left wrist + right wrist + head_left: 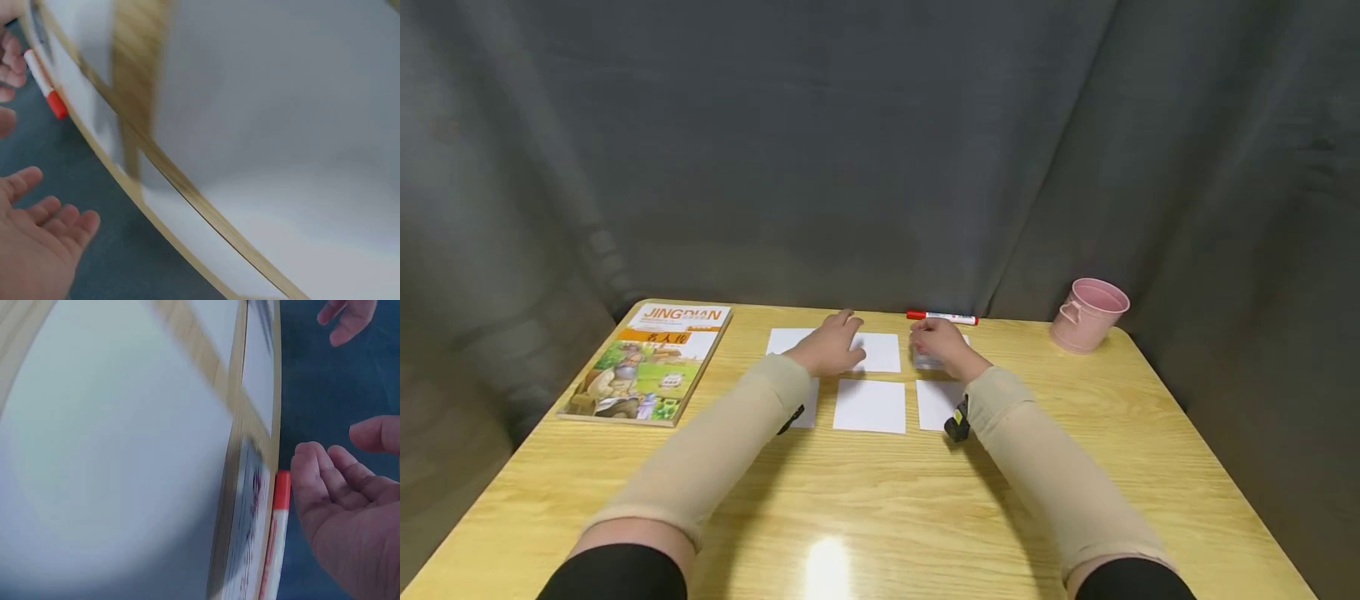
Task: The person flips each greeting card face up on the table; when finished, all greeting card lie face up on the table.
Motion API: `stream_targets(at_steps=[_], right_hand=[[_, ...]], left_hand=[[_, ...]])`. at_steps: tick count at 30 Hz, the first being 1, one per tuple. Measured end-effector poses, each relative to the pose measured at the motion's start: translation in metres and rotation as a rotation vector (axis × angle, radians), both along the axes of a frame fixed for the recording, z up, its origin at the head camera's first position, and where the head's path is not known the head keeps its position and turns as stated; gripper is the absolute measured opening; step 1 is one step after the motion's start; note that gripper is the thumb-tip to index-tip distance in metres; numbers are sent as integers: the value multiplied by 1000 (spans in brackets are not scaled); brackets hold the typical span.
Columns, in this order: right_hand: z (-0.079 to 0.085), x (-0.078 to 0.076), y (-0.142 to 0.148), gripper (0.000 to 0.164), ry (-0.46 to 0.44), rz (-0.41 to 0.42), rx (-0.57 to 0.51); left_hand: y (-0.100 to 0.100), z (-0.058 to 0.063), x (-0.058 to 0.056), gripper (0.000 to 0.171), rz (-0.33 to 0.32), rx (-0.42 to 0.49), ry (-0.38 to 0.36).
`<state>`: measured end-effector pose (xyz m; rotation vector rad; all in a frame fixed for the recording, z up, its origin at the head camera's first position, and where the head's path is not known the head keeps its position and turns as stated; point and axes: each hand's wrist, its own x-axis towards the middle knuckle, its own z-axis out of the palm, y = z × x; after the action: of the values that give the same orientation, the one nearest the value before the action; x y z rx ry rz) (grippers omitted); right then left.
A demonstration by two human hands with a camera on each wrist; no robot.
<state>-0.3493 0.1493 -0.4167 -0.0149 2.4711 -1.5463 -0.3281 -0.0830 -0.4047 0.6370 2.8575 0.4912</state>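
Note:
White paper cards lie in two rows on the wooden table. Over the back row hovers my left hand [829, 345], between a left card [784, 338] and a middle card [880, 353]. Its fingers are spread and hold nothing in the left wrist view. At the back right, my right hand [949, 347] is above a card with red print [927, 363], partly hiding it. The right wrist view shows that hand's fingers [312, 481] loosely bent with nothing between them. In front lie a middle card [869, 407], a right card [936, 406] and a left one [807, 410] partly behind my sleeve.
A red-capped white marker [951, 318] lies along the table's back edge, just beyond the printed card. At the left is a thick illustrated book [651, 362]. A pink bucket [1086, 321] stands at the back right corner. Dark curtain [820, 167] hangs behind the table.

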Motion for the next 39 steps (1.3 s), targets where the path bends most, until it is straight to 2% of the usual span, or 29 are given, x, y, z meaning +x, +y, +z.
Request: stream_targets(at_steps=[4, 7, 11, 13, 20, 26, 30, 33, 35, 37, 39], right_hand=[[0, 0, -9, 42, -59, -19, -134], [-3, -1, -12, 42, -93, -32, -174], [-7, 0, -16, 41, -146, -23, -163], [-7, 0, -18, 41, -167, -23, -152], [1, 0, -24, 40, -202, -45, -129], [3, -1, -28, 39, -204, -102, -222], [-2, 0, -31, 47, -174, -165, -276], [-7, 2, -32, 41, -172, -182, -265], [-11, 3, -32, 31, -182, -175, -256], [-14, 3, -31, 23, -193, -166, -261], [-15, 2, -30, 20, -198, -161, -275]], left_hand=[[-3, -4, 1, 71, -60, -18, -40], [-2, -9, 1, 72, -116, -83, -72], [0, -16, 3, 69, -182, -205, -130], [2, -15, 4, 68, -195, -228, -148], [11, -4, 4, 64, -211, -255, -111], [10, -6, 2, 54, -176, -190, -110], [8, -10, 2, 51, -141, -122, -121], [7, -13, 2, 56, -131, -78, -139], [6, -15, 2, 57, -133, -55, -142], [5, -15, 2, 54, -98, -10, -130], [1, -15, 2, 49, -17, 33, -70]])
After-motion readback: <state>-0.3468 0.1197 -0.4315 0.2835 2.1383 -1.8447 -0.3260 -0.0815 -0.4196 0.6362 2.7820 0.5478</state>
